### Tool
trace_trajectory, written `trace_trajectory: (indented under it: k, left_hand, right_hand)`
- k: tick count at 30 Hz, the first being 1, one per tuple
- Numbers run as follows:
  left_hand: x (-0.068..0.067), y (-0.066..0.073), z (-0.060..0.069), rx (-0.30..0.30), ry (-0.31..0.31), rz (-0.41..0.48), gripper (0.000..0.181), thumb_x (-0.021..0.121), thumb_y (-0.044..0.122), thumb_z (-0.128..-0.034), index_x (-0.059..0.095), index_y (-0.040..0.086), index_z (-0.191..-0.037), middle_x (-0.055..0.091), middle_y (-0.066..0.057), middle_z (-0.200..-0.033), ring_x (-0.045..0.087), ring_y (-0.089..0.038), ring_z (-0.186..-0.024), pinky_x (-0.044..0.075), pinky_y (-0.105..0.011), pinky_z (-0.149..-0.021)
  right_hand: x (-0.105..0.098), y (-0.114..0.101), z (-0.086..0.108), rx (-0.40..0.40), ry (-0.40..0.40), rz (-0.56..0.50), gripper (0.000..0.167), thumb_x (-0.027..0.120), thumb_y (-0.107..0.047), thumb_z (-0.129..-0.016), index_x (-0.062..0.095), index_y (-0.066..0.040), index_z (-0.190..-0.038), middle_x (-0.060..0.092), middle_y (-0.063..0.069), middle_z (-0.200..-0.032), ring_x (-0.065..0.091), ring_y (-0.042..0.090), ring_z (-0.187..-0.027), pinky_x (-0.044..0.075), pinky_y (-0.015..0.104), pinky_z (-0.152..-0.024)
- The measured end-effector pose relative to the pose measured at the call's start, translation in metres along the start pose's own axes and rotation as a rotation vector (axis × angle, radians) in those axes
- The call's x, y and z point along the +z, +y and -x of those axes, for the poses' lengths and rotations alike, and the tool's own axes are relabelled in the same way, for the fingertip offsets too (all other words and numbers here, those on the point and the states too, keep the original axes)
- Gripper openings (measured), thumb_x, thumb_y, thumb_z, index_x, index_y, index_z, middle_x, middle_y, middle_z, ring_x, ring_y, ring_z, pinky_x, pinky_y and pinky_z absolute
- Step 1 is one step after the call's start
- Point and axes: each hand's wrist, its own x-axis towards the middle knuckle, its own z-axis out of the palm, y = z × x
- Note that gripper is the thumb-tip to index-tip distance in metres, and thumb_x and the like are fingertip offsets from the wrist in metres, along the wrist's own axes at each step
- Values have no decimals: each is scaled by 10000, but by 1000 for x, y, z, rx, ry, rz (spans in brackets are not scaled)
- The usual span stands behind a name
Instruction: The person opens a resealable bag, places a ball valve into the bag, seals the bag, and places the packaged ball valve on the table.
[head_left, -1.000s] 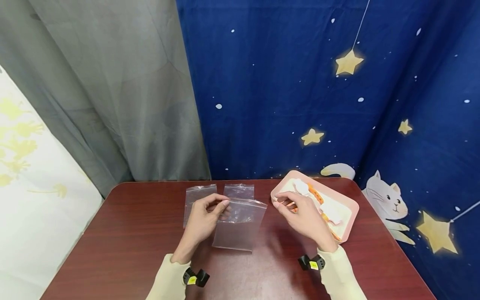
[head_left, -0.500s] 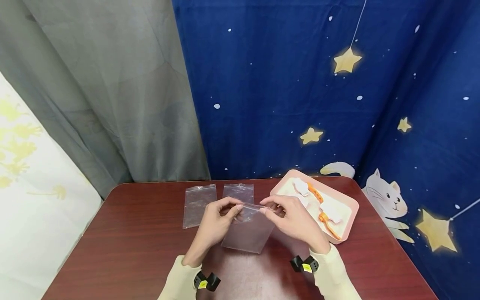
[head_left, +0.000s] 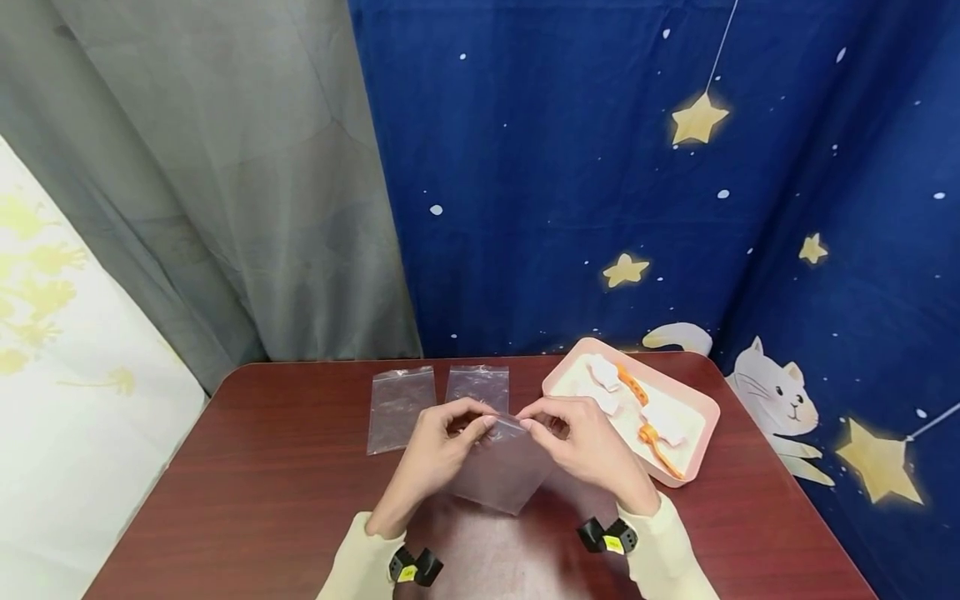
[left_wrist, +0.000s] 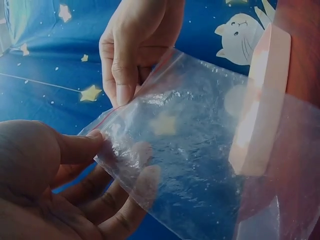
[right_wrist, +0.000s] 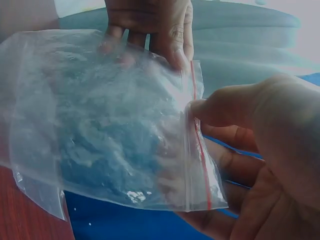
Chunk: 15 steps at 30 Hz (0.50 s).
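Observation:
A clear zip-lock bag point(head_left: 498, 479) hangs above the table between my two hands, its top edge upward. My left hand point(head_left: 438, 446) pinches that edge between thumb and fingers, toward the left corner. Close beside it, my right hand point(head_left: 585, 437) pinches the same edge further right. A red line runs along the mouth of the zip-lock bag point(right_wrist: 110, 125) in the right wrist view. Through the clear film no contents show. In the left wrist view the left thumb point(left_wrist: 82, 147) presses the bag near the red line.
Two more clear zip-lock bags point(head_left: 401, 412) lie flat at the back of the table. A pink-rimmed tray point(head_left: 705, 417) at the right holds white pieces and orange strap-like items point(head_left: 633, 385). Curtains point(head_left: 525, 208) hang behind the table.
My right hand has moved left from near the tray and taken hold of the bag's top edge. The left hand has shifted right with the bag, and the hands are now closer together.

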Motion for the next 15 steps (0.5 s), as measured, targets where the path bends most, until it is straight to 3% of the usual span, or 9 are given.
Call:
trace_trajectory:
  k: [10, 15]
  left_hand:
    - [1, 2, 0, 31, 27, -51, 87, 727, 189, -955, 787, 143, -998, 740, -76, -801, 675, -217, -687, 538, -211, -593]
    - [3, 3, 1, 32, 71, -115, 60, 744, 216, -947, 788, 201, -986, 746, 14, -828, 657, -118, -723, 535, -202, -626]
  right_hand:
    - [-1, -4, 1, -11, -12, -7, 53, 757, -173, -929, 782, -219, -939, 631, -160, -752, 548, -15, -667, 501, 199, -614]
    - [0, -6, 2, 28, -28, -24, 50, 761, -173, -922, 780, -220, -925, 609, -153, -739, 536, -1, -664, 482, 191, -608]
